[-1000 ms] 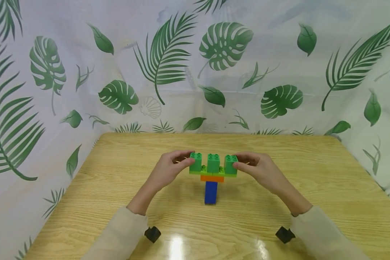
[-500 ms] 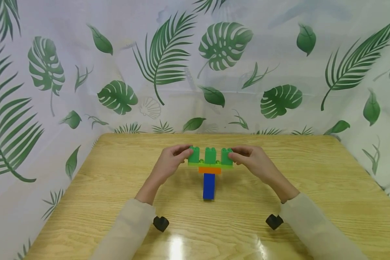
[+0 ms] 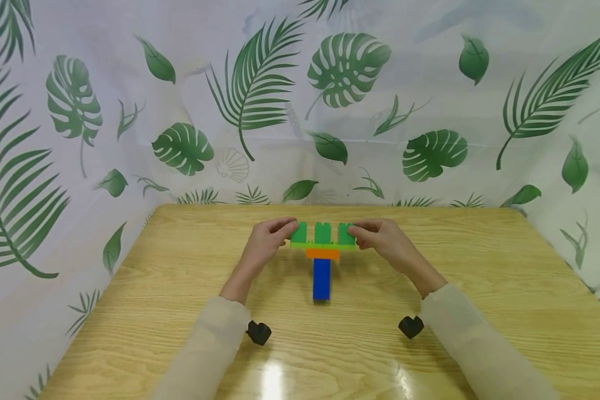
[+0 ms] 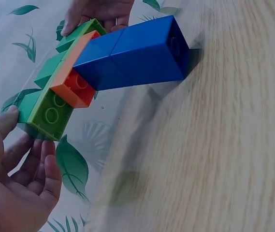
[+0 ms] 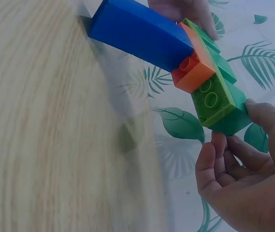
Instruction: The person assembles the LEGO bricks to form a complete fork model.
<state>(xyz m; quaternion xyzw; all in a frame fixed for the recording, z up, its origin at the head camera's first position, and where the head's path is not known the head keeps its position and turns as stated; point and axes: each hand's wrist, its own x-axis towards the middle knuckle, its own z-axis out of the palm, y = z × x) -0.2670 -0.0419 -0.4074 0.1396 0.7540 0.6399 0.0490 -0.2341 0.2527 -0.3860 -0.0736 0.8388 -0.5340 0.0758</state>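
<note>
A T-shaped toy block build stands at mid-table in the head view. Its stem is two stacked blue blocks, topped by an orange block and a lime-green plate. Three green blocks sit in a row on that plate: left, middle and right. My left hand pinches the left green block at its outer end, thumb in front. At the opposite end, my right hand pinches the right green block the same way. The bottom of the blue stem is close to its shadow on the tabletop.
The wooden table ends at a back edge behind the build. A white leaf-print curtain hangs behind it and along both sides. Small black objects show at both sleeve cuffs.
Both hands have moved forward, away from me, with the build between them. The green blocks' tops have turned away, and more of the blue stem's front shows. Both grips stay the same.
</note>
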